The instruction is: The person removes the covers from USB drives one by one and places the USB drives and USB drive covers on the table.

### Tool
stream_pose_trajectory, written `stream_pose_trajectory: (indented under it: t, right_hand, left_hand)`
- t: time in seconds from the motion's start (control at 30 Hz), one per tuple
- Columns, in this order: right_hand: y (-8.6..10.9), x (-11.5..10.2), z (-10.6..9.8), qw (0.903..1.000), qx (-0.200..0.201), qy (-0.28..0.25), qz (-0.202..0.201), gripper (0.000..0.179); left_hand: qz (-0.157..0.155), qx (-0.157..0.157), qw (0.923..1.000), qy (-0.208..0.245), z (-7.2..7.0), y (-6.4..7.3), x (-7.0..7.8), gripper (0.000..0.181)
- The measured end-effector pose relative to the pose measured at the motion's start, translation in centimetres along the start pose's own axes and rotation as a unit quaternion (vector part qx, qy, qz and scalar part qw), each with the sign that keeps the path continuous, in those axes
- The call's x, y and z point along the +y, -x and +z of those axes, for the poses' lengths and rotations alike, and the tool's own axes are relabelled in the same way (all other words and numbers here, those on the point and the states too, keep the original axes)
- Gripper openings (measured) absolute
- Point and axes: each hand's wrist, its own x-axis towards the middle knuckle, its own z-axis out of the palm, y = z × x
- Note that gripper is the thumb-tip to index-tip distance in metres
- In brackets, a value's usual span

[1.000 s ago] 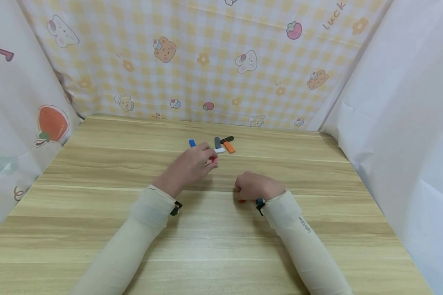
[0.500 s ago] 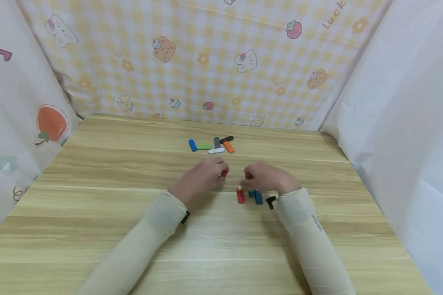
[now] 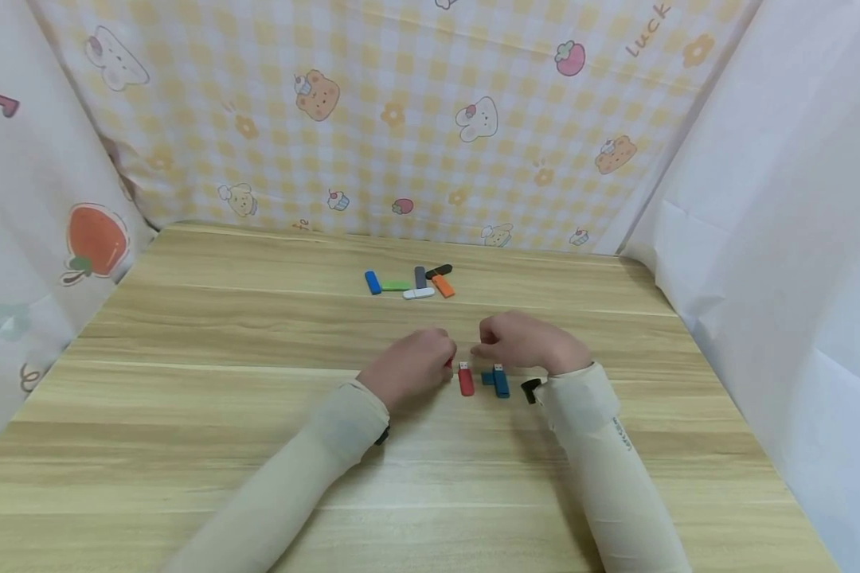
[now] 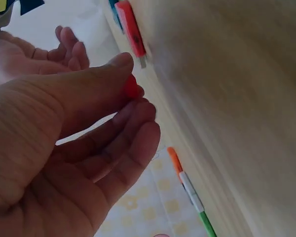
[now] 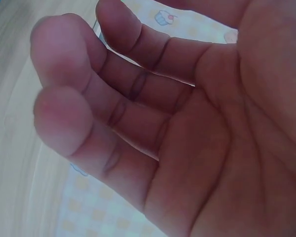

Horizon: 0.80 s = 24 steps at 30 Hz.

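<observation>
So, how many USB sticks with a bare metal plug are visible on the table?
2: the red stick beside the left hand, and the dark-blue stick near the right hand. The hands could hide others.

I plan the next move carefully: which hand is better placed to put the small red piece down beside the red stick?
Probably the left hand: it pinches the small red piece, close to the red stick. The right hand shows nothing in its grip and is nearer the blue stick.
</observation>
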Motion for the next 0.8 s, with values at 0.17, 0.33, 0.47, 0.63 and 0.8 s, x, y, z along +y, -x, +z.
stream_pose_trajectory:
  t: [0.17,0.33,0.47,0.63,0.8]
  right_hand:
    - [0.2,0.0,-0.3,0.9999,-0.006,-0.005,0.007,0.026]
    - [0.3,0.1,-0.4,1.0,-0.006,-0.002,0.004,0.025]
    - [0.3,0.2,-0.4,1.0,-0.006,-0.005,0.0,0.024]
    - [0.4,0.3,-0.5,1.0,-0.005,0.001,-0.005,0.024]
    - [0.4,0.4,-0.5,1.0,-0.003,0.003,-0.007,0.024]
  left_hand:
    - [-0.019,-0.025,0.9995,0.004,0.6,-0.5,0.3,0.004]
    - [-0.031,-0.031,0.999,0.007,0.9,-0.9,0.6,0.006]
    - [-0.019,-0.023,0.9995,0.003,1.1,-1.0,0.9,0.008]
    - [-0.009,-0.014,0.9998,-0.005,1.2,-0.9,1.1,0.009]
    - [-0.008,-0.015,0.9999,0.002,1.1,-0.9,1.3,0.008]
